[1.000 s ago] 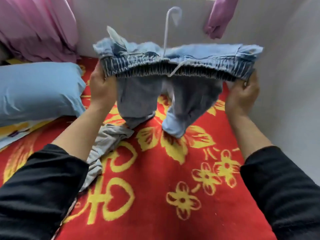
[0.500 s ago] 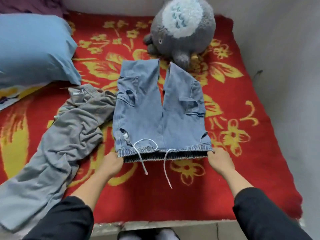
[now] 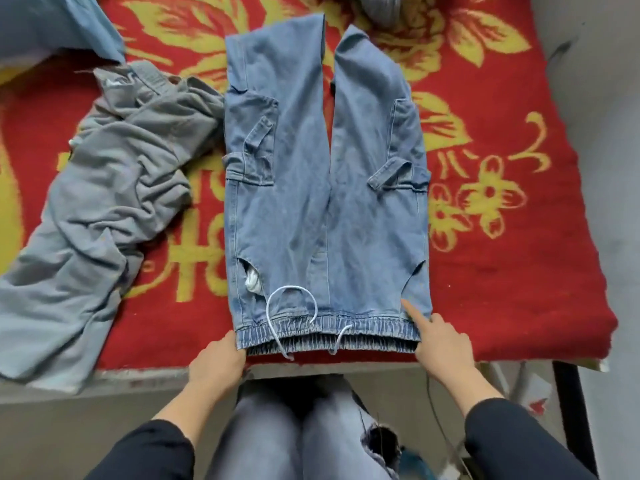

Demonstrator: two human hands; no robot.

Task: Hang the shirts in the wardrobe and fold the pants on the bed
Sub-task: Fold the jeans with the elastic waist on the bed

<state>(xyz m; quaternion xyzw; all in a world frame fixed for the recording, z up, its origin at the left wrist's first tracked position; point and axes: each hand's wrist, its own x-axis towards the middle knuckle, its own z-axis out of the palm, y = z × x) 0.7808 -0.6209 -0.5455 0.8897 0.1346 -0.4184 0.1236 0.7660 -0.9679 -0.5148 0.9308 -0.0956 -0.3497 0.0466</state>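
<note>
Light blue denim pants [image 3: 325,202] with side pockets lie flat on the red and yellow bed cover [image 3: 502,254]. Their legs point away from me and the elastic waistband sits at the bed's near edge. A white drawstring [image 3: 277,327] loops over the waistband. My left hand [image 3: 218,362] holds the waistband's left end, its fingertips hidden under the cloth. My right hand [image 3: 443,344] is at the right end, with the index finger lying straight on the denim.
Crumpled grey pants [image 3: 104,188] lie left of the denim and hang over the bed's edge. A blue pillow [image 3: 52,26] is at the far left, and part of a grey plush toy [image 3: 384,8] shows at the top. The grey wall borders the bed's right side.
The denim pants, held up by the waistband a second ago, now lie spread flat on the bed. Both hands came down to the near edge with the waistband, and my view tilted downward.
</note>
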